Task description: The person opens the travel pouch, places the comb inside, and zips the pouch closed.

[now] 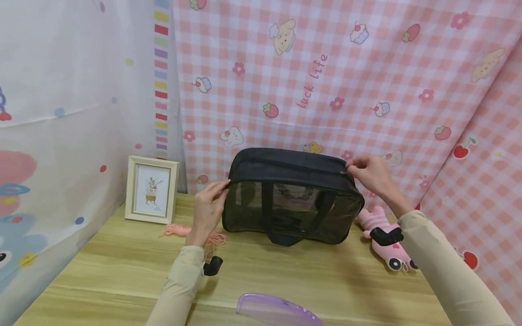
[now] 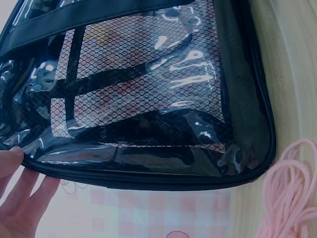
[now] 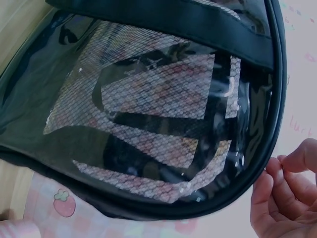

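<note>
On a black bag (image 1: 292, 194), pinch grips by left hand (image 1: 207, 210) and right hand (image 1: 374, 177) at opposite ends.

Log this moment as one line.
left hand: grips black bag at left edge | right hand: pinches at its top right | bag: on table | purple comb: in front

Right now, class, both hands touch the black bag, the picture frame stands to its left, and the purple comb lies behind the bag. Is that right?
No: the comb lies in front of the bag, not behind it, as the head view shows. The rest is right: the left hand and right hand both touch the bag, and the picture frame stands to its left.
</note>
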### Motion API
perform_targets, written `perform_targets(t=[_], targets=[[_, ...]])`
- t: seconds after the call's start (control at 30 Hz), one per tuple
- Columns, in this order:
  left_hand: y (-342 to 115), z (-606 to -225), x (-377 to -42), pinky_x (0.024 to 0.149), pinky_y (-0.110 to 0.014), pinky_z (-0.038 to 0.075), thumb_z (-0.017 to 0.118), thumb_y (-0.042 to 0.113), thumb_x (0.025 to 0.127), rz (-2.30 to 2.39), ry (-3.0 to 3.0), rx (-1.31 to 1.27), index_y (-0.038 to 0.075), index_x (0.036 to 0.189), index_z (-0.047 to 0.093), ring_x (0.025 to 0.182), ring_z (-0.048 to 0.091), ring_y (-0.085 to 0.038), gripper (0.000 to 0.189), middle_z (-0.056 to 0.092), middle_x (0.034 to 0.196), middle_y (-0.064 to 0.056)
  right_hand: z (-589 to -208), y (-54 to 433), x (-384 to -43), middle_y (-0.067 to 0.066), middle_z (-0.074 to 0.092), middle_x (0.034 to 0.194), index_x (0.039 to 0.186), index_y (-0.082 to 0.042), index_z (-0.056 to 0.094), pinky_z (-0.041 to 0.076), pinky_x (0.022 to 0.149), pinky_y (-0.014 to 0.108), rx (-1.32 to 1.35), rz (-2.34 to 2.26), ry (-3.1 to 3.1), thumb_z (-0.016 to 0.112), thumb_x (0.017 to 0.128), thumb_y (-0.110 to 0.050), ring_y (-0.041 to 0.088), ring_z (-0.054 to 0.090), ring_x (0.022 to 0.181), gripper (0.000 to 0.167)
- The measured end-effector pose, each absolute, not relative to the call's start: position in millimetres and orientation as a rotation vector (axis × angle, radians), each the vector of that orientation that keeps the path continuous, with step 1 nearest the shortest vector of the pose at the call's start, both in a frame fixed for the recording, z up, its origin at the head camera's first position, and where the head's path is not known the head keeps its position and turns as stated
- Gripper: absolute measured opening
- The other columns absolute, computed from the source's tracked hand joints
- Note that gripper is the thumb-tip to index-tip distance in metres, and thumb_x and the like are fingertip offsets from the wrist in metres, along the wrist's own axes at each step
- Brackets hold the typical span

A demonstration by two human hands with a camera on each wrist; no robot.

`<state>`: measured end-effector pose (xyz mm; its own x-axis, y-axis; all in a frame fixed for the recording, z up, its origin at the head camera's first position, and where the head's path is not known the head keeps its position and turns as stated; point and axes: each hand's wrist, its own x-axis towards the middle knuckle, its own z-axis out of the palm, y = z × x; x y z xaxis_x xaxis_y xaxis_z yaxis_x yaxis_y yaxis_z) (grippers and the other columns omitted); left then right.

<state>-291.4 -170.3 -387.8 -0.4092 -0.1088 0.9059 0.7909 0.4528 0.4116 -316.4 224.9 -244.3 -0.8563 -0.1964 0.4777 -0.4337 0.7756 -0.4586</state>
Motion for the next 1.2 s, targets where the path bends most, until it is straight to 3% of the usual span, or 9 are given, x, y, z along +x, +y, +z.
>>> perform_targets(t=[0.33,0.6,1.2], targets=[[-164,-393,-289,0.072,-0.023,0.055,0.067,-0.01,0.083,-1.146,-1.722,-0.605,-0.001,0.108,0.071,0.081,0.067,-0.024,0.026,0.068,0.098,-0.012,-246,223,-312,0.015,0.068,0.088,0.097,0.002,0.071,0.044,0.059,0.021,0.421,0.831,-2.617,0.059,0.092,-0.013,0.022,0.056,0.075,0.02],[-168,-394,-286,0.073,-0.018,0.054,0.066,-0.01,0.084,-1.158,-1.727,-0.578,-0.001,0.109,0.071,0.081,0.067,-0.025,0.027,0.068,0.098,-0.012,-243,213,-315,0.013,0.065,0.087,0.099,0.0,0.069,0.044,0.057,0.021,0.45,0.847,-2.647,0.059,0.093,-0.016,0.021,0.055,0.074,0.021],[-169,-386,-288,0.072,-0.022,0.055,0.067,-0.008,0.084,-1.144,-1.738,-0.56,-0.001,0.108,0.071,0.081,0.067,-0.023,0.026,0.068,0.099,-0.012,-225,194,-320,0.013,0.068,0.091,0.097,-0.001,0.071,0.044,0.057,0.026,0.515,0.82,-2.641,0.059,0.09,-0.013,0.021,0.055,0.071,0.019]])
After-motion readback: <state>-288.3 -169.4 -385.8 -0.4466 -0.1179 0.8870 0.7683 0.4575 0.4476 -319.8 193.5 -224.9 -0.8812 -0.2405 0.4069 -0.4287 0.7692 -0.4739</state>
